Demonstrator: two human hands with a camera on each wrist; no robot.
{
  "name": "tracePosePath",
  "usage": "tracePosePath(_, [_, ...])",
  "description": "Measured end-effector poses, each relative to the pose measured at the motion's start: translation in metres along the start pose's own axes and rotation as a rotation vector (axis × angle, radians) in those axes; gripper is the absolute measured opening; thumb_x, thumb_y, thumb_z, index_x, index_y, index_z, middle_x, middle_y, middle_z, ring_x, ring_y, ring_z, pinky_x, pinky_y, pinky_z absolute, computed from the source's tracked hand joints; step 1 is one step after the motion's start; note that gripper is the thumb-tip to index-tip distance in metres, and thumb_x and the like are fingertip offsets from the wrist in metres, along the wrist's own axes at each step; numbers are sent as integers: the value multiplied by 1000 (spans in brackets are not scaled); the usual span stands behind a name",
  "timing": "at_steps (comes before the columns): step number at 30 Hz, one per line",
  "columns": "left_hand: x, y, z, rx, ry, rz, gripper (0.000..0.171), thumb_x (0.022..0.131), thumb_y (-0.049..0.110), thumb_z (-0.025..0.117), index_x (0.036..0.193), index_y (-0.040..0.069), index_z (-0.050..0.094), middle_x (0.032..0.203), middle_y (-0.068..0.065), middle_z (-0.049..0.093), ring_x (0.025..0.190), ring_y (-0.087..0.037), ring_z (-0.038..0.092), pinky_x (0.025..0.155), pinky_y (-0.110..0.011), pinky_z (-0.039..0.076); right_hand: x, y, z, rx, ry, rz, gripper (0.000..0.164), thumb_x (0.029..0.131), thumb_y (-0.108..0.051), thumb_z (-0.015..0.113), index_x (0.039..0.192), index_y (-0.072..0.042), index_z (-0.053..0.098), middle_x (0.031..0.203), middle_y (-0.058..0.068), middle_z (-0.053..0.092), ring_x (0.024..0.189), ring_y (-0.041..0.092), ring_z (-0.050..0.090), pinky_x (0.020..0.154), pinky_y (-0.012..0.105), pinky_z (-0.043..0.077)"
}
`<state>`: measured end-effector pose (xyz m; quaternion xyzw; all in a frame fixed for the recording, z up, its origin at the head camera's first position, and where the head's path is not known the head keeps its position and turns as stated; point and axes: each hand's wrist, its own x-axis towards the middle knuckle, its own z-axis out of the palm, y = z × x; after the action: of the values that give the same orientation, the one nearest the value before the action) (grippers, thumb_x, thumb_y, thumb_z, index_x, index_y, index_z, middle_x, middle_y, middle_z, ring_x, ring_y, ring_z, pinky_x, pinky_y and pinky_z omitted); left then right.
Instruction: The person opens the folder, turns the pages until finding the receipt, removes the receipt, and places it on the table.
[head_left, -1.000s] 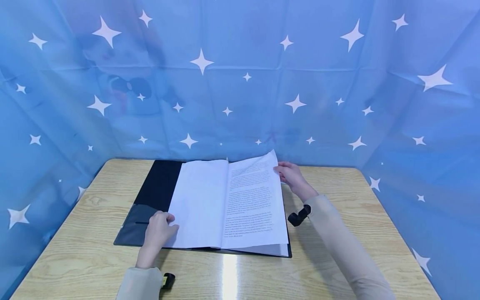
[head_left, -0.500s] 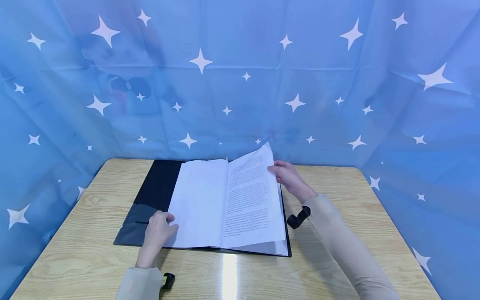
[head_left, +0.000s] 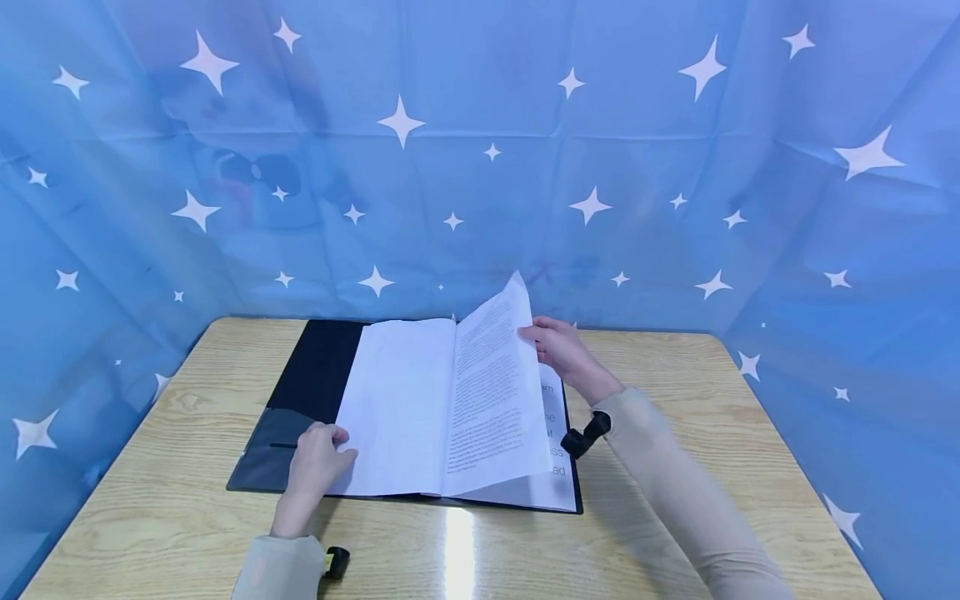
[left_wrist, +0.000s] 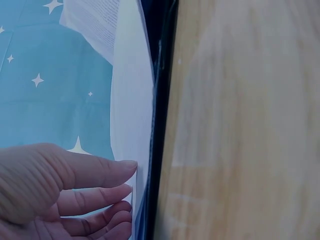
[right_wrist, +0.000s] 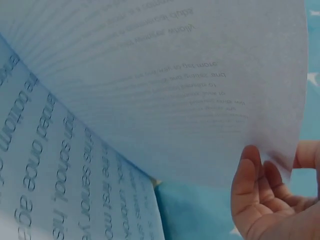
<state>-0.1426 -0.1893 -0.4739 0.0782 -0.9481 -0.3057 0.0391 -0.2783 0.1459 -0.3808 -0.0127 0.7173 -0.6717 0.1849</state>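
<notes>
An open black folder [head_left: 324, 358] lies on the table with white pages spread in it. My left hand [head_left: 317, 458] rests at the outer edge of the blank left page [head_left: 397, 400]; in the left wrist view its thumb and fingertips touch the paper. My right hand [head_left: 562, 350] pinches the outer edge of a printed page [head_left: 491, 400], lifted and curving up from the middle fold. Thumb and fingers [right_wrist: 245, 182] lie on opposite sides of this page in the right wrist view. Beneath it shows another page [head_left: 557, 417] with larger print.
The folder lies across the middle of a wooden table [head_left: 675, 375]. A dark, glossy pocket [head_left: 273, 450] covers the lower part of its left cover. Behind the table hangs a blue curtain [head_left: 480, 192] with white stars.
My right hand has moved left, lifting the printed page higher and further over. The larger print beneath has come into view. My left hand has stayed in place.
</notes>
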Motion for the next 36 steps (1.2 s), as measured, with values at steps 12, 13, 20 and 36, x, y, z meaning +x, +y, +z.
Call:
tracePosePath(12, [0,-1,0,-8,5,7,19,72,2,72,86,-9,65,84,-18,57,74,-28,54,67,-44,49,6,-13,31,64,-33,-52,15,91,-8,53,103,2,52,87,3,59,73,12,57,70,24,48])
tracePosePath(13, [0,-1,0,-12,4,10,19,72,2,72,86,-9,65,84,-18,57,74,-28,54,67,-44,49,7,-14,34,68,-36,-57,14,91,-7,53,101,1,52,86,3,59,72,12,56,70,24,48])
tracePosePath(20, [0,0,0,-23,-6,33,19,71,0,71,85,-10,64,83,-19,57,74,-28,53,68,-44,49,13,-13,48,83,-54,-72,11,91,-7,53,99,0,54,83,3,60,69,14,56,71,25,49])
tracePosePath(36, [0,7,-2,-120,23,128,17,72,0,74,87,-5,67,77,-10,57,69,-20,50,63,-32,44,21,-16,83,122,-49,-52,14,90,-6,56,99,4,56,85,7,63,72,15,60,69,24,51])
